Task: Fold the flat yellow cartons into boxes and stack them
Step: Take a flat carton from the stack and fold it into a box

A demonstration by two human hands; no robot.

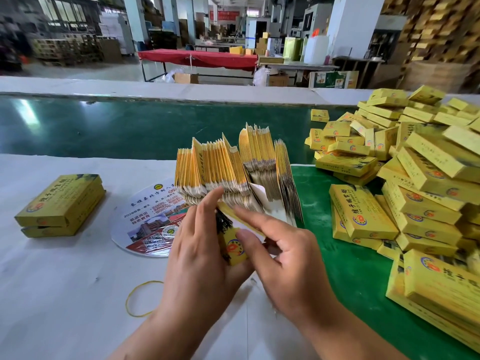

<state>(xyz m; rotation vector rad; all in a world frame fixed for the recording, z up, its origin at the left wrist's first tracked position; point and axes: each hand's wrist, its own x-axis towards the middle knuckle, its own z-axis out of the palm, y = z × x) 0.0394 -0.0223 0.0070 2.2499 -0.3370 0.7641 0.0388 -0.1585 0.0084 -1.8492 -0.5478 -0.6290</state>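
Carton (pixel 232 249) betw. both hands, w/ heap (pixel 420 183) crowding right.

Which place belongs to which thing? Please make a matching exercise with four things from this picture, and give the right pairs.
Things:
1. rubber band
2. two stacked boxes
3. pile of folded boxes
4. single carton

Places:
A. heaped on the right
B. between both hands
C. lying flat, near the left forearm
D. far left on the white surface

Pairs: 1-C, 2-D, 3-A, 4-B
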